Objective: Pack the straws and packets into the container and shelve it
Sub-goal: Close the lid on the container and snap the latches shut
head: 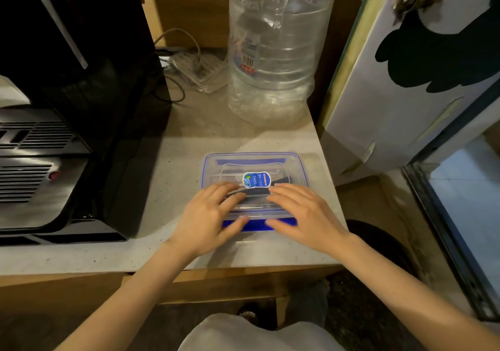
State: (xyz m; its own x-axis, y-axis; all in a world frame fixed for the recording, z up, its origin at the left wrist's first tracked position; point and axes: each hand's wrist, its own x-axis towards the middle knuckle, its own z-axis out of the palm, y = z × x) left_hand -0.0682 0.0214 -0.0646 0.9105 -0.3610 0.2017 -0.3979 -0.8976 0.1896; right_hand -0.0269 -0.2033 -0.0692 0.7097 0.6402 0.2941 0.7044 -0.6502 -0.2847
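A clear plastic container (pixel 295 166) with blue trim sits on the counter near its front right corner. Its lid is on, with a blue and white sticker (pixel 256 179) in the middle. Dark items show dimly through the lid; I cannot tell straws from packets. My left hand (pixel 208 215) lies flat on the near left part of the lid, fingers spread. My right hand (pixel 300 212) lies flat on the near right part. Both thumbs rest by the blue front clasp (pixel 257 225).
A large clear water bottle (pixel 276 48) stands behind the container. A black machine (pixel 67 107) fills the left of the grey counter (pixel 184 156). Cables and a plastic bag (pixel 200 69) lie at the back. A white panel (pixel 405 80) stands to the right.
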